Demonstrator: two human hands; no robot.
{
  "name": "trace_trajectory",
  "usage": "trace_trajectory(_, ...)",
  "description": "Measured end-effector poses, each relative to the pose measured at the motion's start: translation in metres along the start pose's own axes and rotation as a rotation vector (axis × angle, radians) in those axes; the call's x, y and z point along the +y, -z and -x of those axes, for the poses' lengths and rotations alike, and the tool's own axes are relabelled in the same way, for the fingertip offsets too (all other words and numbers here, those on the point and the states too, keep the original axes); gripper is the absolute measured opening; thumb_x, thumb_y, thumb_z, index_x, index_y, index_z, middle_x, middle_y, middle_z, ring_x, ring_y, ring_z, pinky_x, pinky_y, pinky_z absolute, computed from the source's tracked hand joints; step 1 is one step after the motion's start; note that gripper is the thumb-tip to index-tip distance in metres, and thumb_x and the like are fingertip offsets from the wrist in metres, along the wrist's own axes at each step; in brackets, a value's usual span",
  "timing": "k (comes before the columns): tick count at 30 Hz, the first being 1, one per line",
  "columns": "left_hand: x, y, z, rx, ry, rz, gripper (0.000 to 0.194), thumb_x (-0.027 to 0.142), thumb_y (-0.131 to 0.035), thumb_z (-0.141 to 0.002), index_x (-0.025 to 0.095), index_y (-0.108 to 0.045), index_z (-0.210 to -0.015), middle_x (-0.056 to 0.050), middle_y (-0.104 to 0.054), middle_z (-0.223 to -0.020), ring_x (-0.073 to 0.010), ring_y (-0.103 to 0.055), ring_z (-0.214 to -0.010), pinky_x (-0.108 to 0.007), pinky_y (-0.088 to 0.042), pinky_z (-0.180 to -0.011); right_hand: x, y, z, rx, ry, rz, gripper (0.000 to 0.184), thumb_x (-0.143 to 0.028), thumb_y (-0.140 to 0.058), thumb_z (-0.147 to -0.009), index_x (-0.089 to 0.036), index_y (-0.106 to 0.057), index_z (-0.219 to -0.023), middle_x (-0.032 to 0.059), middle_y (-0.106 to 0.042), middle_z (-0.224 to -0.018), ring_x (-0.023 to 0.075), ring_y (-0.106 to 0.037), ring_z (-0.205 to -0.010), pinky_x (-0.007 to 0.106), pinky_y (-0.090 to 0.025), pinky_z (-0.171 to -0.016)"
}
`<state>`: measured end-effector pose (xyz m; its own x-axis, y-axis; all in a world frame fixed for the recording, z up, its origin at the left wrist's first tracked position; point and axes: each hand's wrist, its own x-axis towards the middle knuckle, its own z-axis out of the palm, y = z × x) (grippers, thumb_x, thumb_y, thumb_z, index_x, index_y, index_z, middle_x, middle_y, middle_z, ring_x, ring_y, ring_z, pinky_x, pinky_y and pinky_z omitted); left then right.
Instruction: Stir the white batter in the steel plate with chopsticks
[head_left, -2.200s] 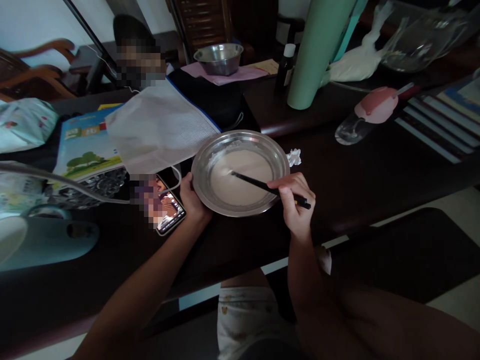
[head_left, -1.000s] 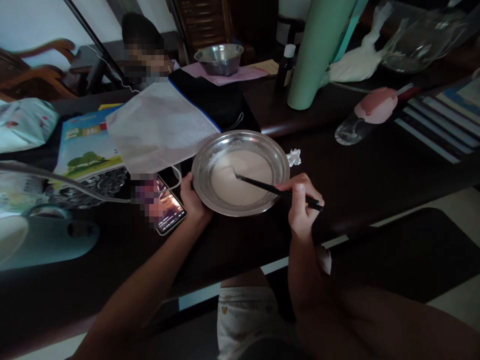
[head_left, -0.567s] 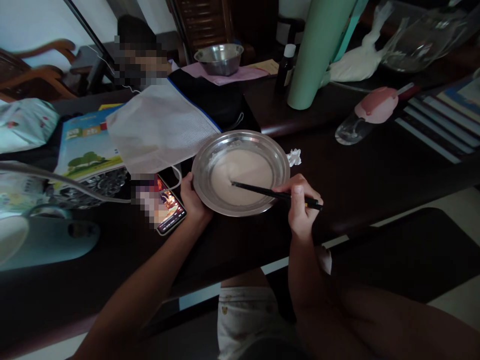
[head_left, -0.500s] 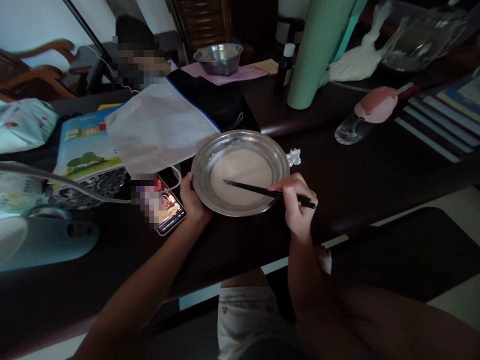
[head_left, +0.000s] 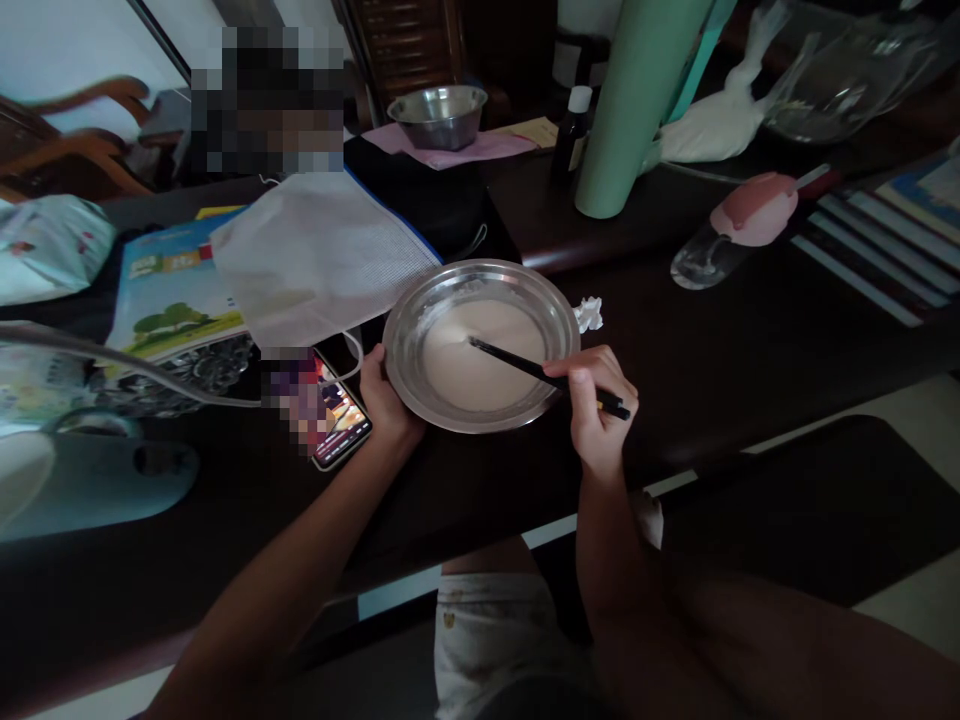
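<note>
A steel bowl (head_left: 411,392) holds a pale, milky batter (head_left: 480,375) in the middle of the head view. My left hand (head_left: 386,402) grips the bowl's left side; some of its fingers are hidden beneath the rim. Black chopsticks (head_left: 517,364) slant into the batter, their tips near its centre. Around their upper end my right hand (head_left: 600,400) is closed, just past the bowl's right rim. A lit phone (head_left: 341,420) lies beside my left wrist, and a crumpled white tissue (head_left: 589,314) touches the area by the bowl's right edge.
A white mesh pouch (head_left: 322,260) lies behind the phone, over a picture book (head_left: 172,290). Farther back stand another metal bowl (head_left: 442,120), a dark bottle (head_left: 571,135) and a green tumbler (head_left: 622,110). A pink-lidded scoop (head_left: 750,215) and stacked books (head_left: 877,250) are rightward. Another person sits across.
The chopstick tips have shifted slightly right and toward the far side in the batter. My left hand and the bowl stay in place. The person opposite has moved their head.
</note>
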<state>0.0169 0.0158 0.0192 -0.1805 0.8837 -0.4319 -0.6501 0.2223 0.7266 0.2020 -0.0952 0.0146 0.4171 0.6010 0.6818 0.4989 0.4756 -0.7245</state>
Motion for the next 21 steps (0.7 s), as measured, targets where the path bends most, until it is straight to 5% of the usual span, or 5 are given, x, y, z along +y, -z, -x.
trace_trajectory(7,0.0014,0.0019,-0.0005,-0.02,0.015,0.002,0.029,0.033,-0.058,-0.099,0.022,-0.074,-0.077,-0.002,-0.077,-0.074,-0.0219,-0.075,-0.082,-0.035,-0.06,-0.09,-0.0011,-0.0004,0.0001,-0.068,-0.008,-0.007,0.038,-0.036,-0.056,-0.114,-0.029,-0.077,-0.084,-0.0007,-0.079,-0.078,0.0203,-0.073,-0.077,0.041,-0.054,-0.076)
trace_trajectory(13,0.0,0.0027,-0.0014,-0.021,-0.002,-0.023,0.027,0.037,-0.061,-0.097,0.023,-0.073,-0.077,-0.002,-0.078,-0.075,-0.0226,-0.076,-0.082,-0.036,-0.062,-0.089,0.0007,0.0008,0.0014,0.02,-0.04,-0.048,0.042,-0.039,-0.053,-0.115,-0.028,-0.077,-0.082,0.0005,-0.076,-0.075,0.0203,-0.071,-0.074,0.041,-0.052,-0.075)
trace_trajectory(18,-0.0018,0.0037,-0.0033,-0.026,-0.005,-0.004,0.027,0.039,-0.064,-0.096,0.023,-0.073,-0.076,-0.001,-0.077,-0.074,-0.0215,-0.076,-0.08,-0.035,-0.062,-0.089,-0.0001,0.0006,0.0002,-0.1,-0.035,-0.005,0.036,-0.036,-0.058,-0.112,-0.029,-0.079,-0.084,0.0002,-0.08,-0.08,0.0212,-0.073,-0.079,0.042,-0.053,-0.079)
trace_trajectory(21,-0.0038,0.006,-0.0058,-0.049,-0.038,-0.015,0.026,0.042,-0.067,-0.094,0.024,-0.073,-0.076,-0.001,-0.078,-0.076,-0.022,-0.077,-0.082,-0.034,-0.062,-0.089,0.0007,0.0002,0.0008,-0.011,-0.044,0.017,0.037,-0.036,-0.056,-0.112,-0.028,-0.077,-0.083,0.0006,-0.079,-0.078,0.0209,-0.073,-0.078,0.042,-0.053,-0.078)
